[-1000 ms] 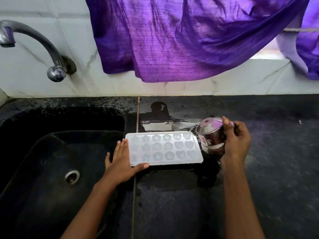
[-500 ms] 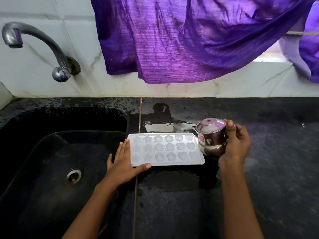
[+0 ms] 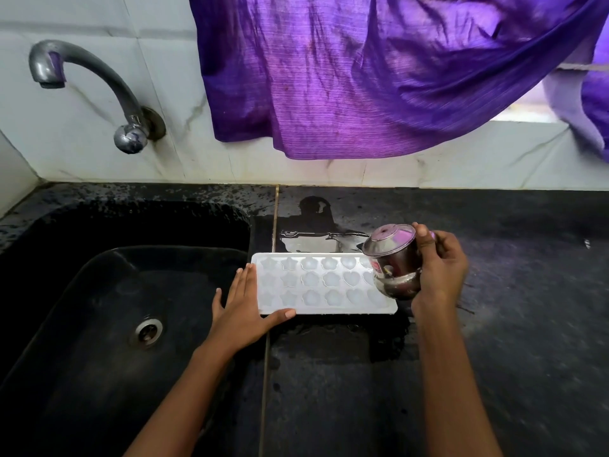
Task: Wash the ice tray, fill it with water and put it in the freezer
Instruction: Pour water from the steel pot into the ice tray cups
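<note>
Filling looks underway: the ice tray (image 3: 316,285) lies flat, one end touching the straight fingers of the left hand (image 3: 242,311). The right hand (image 3: 441,268) curls round a steel pot (image 3: 393,258) tipped over the other end. Next likely needs a slow, even pour.

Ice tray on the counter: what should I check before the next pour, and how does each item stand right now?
1. Ice tray lies flat on the countertop beside the sink: ok.
2. Left hand presses flat against the tray's left end: ok.
3. Right hand grips the steel cup: ok.
4. Cup tipped above the tray's right end: ok.
5. Cavities full of water: cannot tell, the white plastic hides the level.
6. Countertop dry around the tray: not ok, a puddle shines behind it.
</note>
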`<act>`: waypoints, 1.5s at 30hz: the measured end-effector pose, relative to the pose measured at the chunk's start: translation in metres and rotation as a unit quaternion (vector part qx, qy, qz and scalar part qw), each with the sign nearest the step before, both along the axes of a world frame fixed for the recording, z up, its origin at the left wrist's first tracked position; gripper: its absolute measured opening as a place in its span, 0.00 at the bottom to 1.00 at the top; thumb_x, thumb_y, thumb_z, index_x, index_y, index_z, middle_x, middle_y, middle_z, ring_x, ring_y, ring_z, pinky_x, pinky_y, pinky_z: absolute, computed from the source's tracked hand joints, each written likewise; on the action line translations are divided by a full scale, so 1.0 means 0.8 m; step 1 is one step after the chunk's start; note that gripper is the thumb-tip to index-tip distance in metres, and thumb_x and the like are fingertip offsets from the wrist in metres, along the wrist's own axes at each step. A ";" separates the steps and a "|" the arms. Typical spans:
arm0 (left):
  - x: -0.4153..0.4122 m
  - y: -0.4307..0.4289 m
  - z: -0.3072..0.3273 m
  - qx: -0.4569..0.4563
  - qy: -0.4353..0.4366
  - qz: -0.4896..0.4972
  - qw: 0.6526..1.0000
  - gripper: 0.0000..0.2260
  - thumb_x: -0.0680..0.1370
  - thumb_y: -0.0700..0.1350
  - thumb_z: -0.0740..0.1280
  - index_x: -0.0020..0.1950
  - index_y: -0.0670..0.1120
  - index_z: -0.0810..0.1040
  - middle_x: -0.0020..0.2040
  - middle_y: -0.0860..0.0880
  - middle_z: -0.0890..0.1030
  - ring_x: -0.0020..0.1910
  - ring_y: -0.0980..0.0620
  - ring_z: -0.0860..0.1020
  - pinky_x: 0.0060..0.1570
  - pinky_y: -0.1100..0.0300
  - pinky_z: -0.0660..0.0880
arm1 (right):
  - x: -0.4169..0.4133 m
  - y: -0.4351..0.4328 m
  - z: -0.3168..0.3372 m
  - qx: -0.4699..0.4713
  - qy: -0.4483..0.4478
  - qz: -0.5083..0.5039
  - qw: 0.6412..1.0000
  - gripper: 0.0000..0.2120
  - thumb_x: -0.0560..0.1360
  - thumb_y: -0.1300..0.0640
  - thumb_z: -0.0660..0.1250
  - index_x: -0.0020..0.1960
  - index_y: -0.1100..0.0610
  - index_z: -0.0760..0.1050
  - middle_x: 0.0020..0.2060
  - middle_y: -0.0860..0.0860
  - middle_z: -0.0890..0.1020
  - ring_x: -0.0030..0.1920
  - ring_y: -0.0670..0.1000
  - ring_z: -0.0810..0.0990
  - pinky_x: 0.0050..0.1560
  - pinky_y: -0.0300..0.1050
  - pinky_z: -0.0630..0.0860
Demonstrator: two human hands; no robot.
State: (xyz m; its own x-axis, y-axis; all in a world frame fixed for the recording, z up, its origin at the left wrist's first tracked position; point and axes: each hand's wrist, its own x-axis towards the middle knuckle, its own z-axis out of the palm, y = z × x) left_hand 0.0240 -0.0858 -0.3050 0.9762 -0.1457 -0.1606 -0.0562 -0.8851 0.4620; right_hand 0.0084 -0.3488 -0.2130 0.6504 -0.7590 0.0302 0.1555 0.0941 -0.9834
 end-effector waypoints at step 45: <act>-0.005 0.000 0.002 -0.014 -0.003 0.004 1.000 0.56 0.58 0.79 0.49 0.76 0.51 0.35 0.78 0.54 0.41 0.75 0.59 0.38 0.71 0.44 0.37 | -0.003 0.004 0.006 0.017 0.012 -0.011 1.000 0.06 0.70 0.51 0.72 0.39 0.49 0.75 0.47 0.51 0.81 0.43 0.46 0.77 0.36 0.40 0.75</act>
